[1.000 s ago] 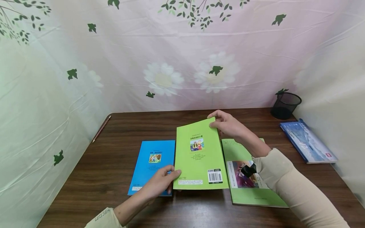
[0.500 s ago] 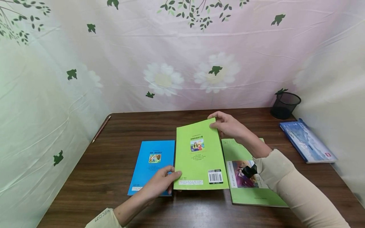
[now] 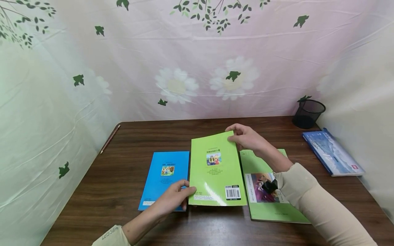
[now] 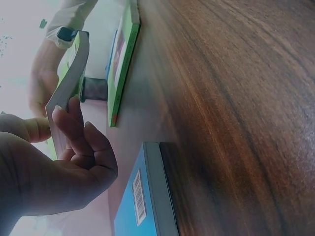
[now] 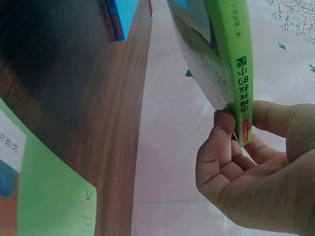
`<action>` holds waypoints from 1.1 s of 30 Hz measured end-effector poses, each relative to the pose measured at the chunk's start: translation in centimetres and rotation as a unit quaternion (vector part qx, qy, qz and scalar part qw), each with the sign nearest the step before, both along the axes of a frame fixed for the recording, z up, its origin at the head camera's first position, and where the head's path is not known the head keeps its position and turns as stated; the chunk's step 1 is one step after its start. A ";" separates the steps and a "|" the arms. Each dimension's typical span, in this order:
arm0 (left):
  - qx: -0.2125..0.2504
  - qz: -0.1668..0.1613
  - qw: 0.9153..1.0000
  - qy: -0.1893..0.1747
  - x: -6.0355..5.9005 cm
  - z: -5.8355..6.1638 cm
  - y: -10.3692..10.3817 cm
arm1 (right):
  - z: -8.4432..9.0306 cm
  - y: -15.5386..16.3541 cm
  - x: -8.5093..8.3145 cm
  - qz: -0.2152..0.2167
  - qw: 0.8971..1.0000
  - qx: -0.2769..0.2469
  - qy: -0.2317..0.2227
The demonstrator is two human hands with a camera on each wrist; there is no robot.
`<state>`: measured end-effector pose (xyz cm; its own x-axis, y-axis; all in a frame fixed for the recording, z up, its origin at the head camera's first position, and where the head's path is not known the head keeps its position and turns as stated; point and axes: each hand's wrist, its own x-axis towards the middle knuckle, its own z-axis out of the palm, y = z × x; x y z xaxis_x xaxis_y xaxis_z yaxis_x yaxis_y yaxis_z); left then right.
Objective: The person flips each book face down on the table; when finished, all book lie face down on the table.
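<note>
Two hands — left hand (image 3: 172,200), right hand (image 3: 246,138) — gripping green book (image 3: 215,171).

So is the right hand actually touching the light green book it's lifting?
Touching. The right wrist view shows the right hand pinching the light green book at its spine corner.

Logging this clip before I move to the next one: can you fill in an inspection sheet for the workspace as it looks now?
Surface: dark wooden table, set in a corner.
Job's things: light green book, held off the table at both ends, back cover with barcode facing up.
Clutter: blue book lying flat to its left; larger green book flat to its right; blue picture book at the right edge; pencil at the left edge; black mesh cup in the far right corner.
Grippers: left hand pinches the near left corner; right hand pinches the far right corner.
Cables: nothing seen.
Surroundings: flower-printed cloth hung on three sides.
</note>
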<state>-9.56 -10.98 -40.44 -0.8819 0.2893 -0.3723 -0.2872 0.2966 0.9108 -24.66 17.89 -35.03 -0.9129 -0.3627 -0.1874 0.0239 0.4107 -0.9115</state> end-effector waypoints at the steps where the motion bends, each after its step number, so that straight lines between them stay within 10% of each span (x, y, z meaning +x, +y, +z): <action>1: 0.001 0.001 1.000 -0.001 0.0 0.0 0.0 | -0.1 0.0 0.0 0.002 1.000 0.002 0.003; 33: -0.005 -0.014 0.999 -0.038 0.2 -0.3 -0.1 | -1.8 1.0 -0.2 0.014 0.999 0.033 -0.035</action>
<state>-9.36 -11.04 -40.75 -0.8425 0.3085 -0.4416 -0.3477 0.3146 0.8832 -24.85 18.90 -36.79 -0.8865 -0.3719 -0.2755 0.0749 0.4721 -0.8784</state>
